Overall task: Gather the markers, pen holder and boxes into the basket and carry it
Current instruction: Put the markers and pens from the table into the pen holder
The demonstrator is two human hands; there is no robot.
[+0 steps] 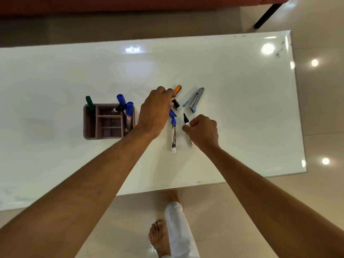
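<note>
Brown pen holder (108,121), blue markers (128,108), white table (232,75), orange-black cutter (177,89).

both bare forearms reach forward, converging. the left hand (155,110) is palm-down, fingers curled at its far edge. the right hand (202,130), just beside it, is closed in a loose fist, knuckles up.

a glossy white desk (223,75) fills most of the view, with bright round ceiling lights mirrored in its far right corner. around it lies a floor of pale beige tiles (323,112), shiny, with more round light spots on the right. along the far edge runs a reddish-brown sofa (111,4). a black furniture leg (268,15) slants at the upper right.
</note>
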